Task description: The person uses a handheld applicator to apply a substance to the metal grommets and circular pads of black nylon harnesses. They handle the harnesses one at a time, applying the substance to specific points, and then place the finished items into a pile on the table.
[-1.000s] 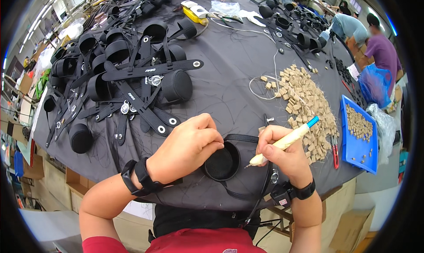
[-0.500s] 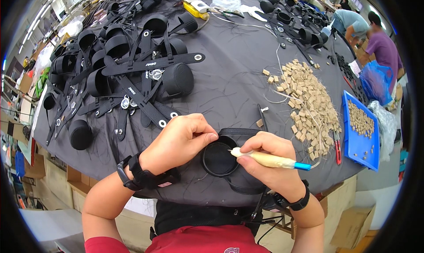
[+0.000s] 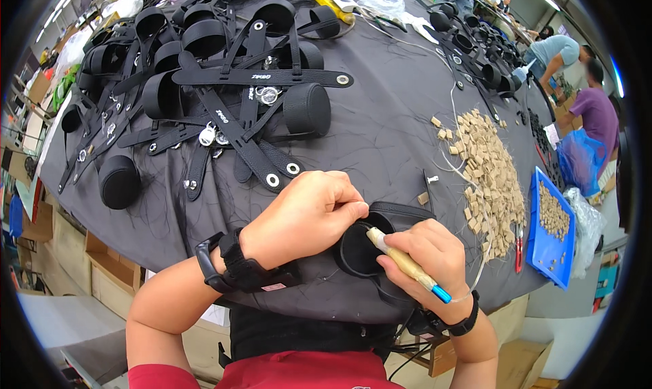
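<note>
A small black round cup (image 3: 355, 252) with a strap (image 3: 402, 210) lies on the dark cloth in front of me, its open side facing up. My left hand (image 3: 309, 216) is closed, thumb and fingertips pinched at the cup's far rim; any thread between them is too small to see. My right hand (image 3: 435, 263) grips a corded, pen-shaped tool (image 3: 409, 269) with a cream handle and a blue rear end. The tool's tip points into the cup near my left fingertips. A thin pale cord trails from its rear end.
A heap of black strapped cups (image 3: 204, 36) covers the far left. Many small tan blocks (image 3: 492, 192) lie at right, beside red-handled scissors (image 3: 519, 253) and a blue tray (image 3: 551, 267). A yellow-and-white device (image 3: 333, 5) stands at the back. Two people bend at the far right.
The view has shifted, so the table's contents sit differently in the picture. The tool has tilted, its blue end swinging nearer to me. Both hands keep their grips.
</note>
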`<action>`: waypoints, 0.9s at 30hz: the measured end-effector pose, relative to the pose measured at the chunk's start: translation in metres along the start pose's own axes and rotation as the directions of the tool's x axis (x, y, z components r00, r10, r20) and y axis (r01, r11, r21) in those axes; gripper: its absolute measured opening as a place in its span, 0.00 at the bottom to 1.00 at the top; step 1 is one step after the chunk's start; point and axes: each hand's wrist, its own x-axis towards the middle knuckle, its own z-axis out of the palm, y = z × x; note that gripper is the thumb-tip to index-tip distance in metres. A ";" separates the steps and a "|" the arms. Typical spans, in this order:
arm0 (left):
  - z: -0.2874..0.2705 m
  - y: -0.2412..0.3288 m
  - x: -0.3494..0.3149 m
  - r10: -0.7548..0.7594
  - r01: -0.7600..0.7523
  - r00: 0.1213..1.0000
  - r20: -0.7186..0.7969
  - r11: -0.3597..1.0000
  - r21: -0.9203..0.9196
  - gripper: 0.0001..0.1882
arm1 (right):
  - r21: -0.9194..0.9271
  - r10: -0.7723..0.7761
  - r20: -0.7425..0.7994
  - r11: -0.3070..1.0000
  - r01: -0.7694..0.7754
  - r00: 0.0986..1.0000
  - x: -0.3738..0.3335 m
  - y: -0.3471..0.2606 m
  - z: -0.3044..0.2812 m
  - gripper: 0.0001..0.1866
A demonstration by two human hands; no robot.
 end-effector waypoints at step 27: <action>-0.001 -0.005 -0.001 0.059 -0.061 0.997 -0.040 0.997 -0.051 0.06 | -0.080 0.008 0.064 0.997 -0.003 0.998 0.005 -0.005 0.005 0.19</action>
